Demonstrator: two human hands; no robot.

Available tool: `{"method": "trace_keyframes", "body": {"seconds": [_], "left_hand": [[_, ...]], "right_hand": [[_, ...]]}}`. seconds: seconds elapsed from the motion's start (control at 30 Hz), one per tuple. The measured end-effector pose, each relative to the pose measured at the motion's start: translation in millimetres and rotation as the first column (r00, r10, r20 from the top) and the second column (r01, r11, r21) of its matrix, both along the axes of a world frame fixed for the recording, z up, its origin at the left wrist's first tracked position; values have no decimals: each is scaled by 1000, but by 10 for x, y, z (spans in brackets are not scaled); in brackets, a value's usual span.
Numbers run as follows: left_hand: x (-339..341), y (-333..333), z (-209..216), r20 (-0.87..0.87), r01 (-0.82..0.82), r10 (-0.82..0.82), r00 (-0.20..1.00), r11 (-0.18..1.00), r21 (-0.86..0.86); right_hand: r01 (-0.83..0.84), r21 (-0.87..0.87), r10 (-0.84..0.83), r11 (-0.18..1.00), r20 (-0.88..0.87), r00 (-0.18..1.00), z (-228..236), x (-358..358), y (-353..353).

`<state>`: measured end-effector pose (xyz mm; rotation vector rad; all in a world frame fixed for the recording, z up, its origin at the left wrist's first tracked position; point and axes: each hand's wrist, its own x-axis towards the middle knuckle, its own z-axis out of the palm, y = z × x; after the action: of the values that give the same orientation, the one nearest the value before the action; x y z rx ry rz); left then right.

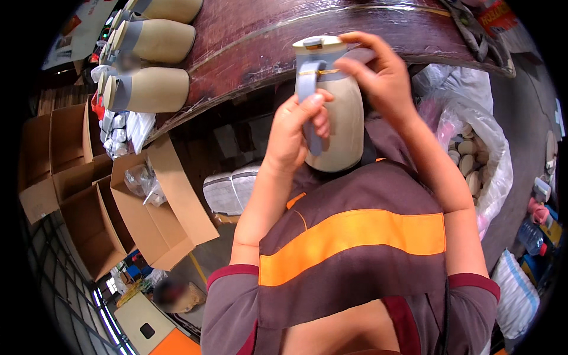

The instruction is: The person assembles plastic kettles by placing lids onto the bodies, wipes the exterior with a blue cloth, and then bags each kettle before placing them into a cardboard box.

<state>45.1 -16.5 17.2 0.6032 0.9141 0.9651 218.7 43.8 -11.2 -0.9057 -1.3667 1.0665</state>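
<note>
**Print on a red package and a pale panel**

Over my remote feed, I see bold letters on the red package at upper right. Short print stands on the pale panel at upper left. On the jug, a dark-and-orange patch at the top is too small for me to read.

1 open cardboard box with clear plastic inside stands by the left end of the near edge of the desk. 1 clear bag of beige discs sits by the right end. Dark grey cloth lies at the right corner.
</note>
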Motion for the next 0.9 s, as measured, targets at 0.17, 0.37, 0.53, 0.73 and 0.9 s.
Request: {"method": "trace_keyframes", "body": {"seconds": [0.17,0.37,0.53,0.73,0.9], "left_hand": [[-134,7,-15,151,-42,40,988,999,8],[-102,1,21,294,-17,23,956,1000,-24],[14,45,143,465,15,18,885,998,-68],[-222,55,310,596,-89,129,792,991,-97],[-161,126,387,566,-165,167,807,985,-55]], "right_hand": [[82,421,-281,903,436,855,-495,422,120],[-2,577,-400,817,569,718,-580,430,88],[62,451,-352,891,596,722,-466,390,275],[115,410,-361,905,593,720,-354,792,279],[541,576,-789,613,486,377,-233,2051,611]]}}
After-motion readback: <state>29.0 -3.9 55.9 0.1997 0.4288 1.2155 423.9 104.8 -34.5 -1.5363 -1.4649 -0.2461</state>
